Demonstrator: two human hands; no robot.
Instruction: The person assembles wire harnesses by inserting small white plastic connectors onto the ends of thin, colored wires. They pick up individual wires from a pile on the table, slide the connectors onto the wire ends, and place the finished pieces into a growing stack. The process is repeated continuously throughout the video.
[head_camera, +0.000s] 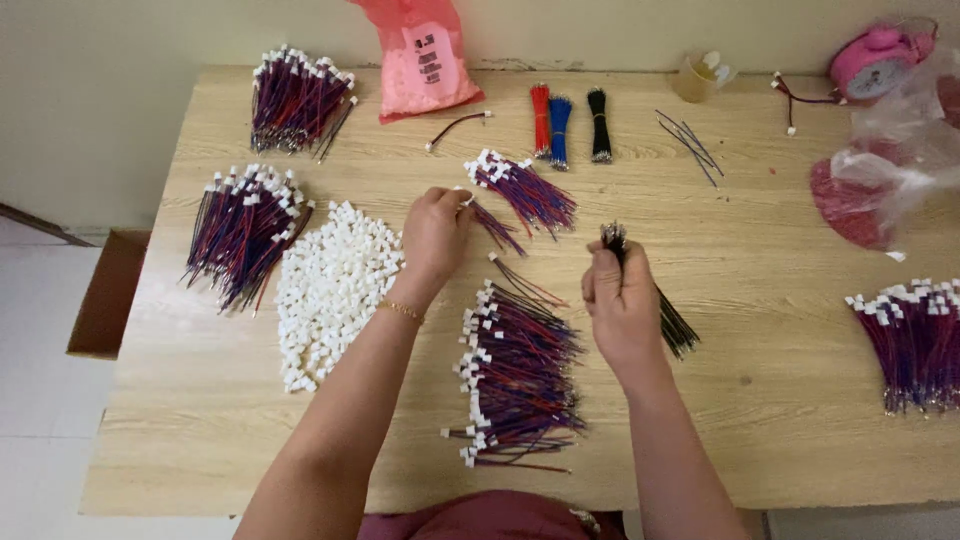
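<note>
Wooden table (760, 330) carries several heaps of red-and-blue wires with white connectors; largest near heap (515, 375) lies between the forearms. Loose pile of white connector housings (330, 290) sits just beside the left wrist: risk of scatter if the arm sweeps it. Right hand (622, 305) is closed around a bundle of black wires (672, 322), ends fanning; strands could slip out. Left hand (435, 235) pinches one wire with white connector (480, 212) at fingertips; light grip may drop it into the nearby small heap (525, 190)
</note>
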